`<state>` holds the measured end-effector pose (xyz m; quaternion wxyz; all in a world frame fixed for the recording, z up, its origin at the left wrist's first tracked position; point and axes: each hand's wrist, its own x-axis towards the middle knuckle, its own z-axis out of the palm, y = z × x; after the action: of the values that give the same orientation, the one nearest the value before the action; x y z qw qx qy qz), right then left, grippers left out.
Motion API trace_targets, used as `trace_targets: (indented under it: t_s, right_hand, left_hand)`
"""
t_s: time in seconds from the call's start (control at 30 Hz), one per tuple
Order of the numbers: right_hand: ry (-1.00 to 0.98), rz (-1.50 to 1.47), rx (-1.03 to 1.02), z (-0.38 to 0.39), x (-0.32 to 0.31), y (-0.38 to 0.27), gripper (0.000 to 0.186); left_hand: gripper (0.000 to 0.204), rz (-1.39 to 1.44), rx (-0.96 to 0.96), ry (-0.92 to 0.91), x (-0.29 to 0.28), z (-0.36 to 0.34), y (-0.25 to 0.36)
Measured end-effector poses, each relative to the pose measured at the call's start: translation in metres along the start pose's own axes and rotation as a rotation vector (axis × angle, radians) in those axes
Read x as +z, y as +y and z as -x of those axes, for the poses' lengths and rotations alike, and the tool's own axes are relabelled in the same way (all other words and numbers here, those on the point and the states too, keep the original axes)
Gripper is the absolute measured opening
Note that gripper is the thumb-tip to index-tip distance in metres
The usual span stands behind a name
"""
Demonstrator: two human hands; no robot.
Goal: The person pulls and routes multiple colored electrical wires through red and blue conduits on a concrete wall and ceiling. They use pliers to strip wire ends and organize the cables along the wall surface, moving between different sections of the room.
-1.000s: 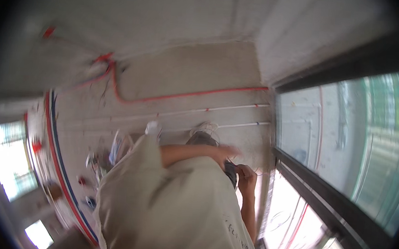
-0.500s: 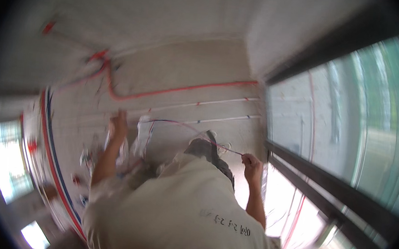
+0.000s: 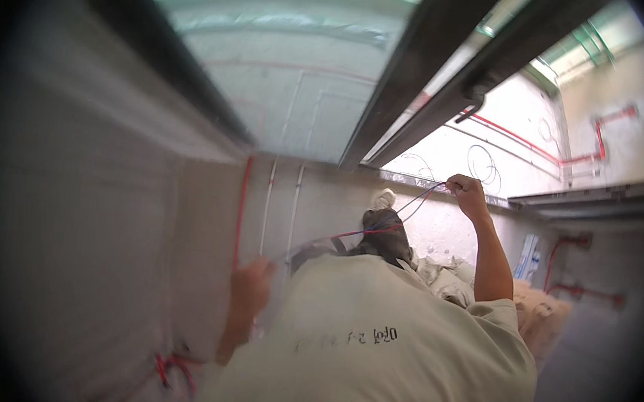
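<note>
Thin red and blue electrical wires (image 3: 380, 230) stretch across in front of me. My right hand (image 3: 466, 194) is closed on them, raised near the window sill, and a narrow loop hangs below its fingers. Toward the left the wires run to my left hand (image 3: 252, 285), where they fade in blur. That hand looks closed round them, though motion smears its fingers. The middle of the wires passes over my dark shoe and trouser leg (image 3: 386, 232).
Dark window frames (image 3: 431, 66) cross the upper part. A red conduit (image 3: 244, 210) and a white pipe (image 3: 268, 204) run along the floor. Coiled wire (image 3: 484, 164) lies beyond the opening. White crumpled sacks (image 3: 452, 281) sit at the right; red wire ends (image 3: 172, 371) stick out lower left.
My view has swung round to the right, so the window is now ahead. The wires remain in my right hand, which has risen; my left hand has come lower and nearer my body.
</note>
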<state>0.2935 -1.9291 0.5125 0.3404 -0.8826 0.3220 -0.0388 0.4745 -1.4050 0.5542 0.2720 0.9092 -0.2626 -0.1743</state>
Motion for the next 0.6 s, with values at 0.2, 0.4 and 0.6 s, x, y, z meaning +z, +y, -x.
trace_targets:
  t_s: [0.2, 0.4, 0.6]
  right_hand:
    - [0.154, -0.197, -0.059, -0.038, -0.084, 0.079, 0.009]
    - [-0.304, -0.207, -0.291, -0.109, -0.067, 0.128, 0.023]
    - [-0.574, -0.461, -0.419, -0.156, -0.034, 0.196, 0.008]
  left_hand:
    - [0.034, -0.182, 0.193, -0.334, 0.067, -0.053, 0.087]
    - [0.041, -0.188, -0.135, -0.710, 0.144, -0.128, 0.200]
    - [0.027, 0.051, 0.126, -0.455, 0.261, -0.196, 0.306]
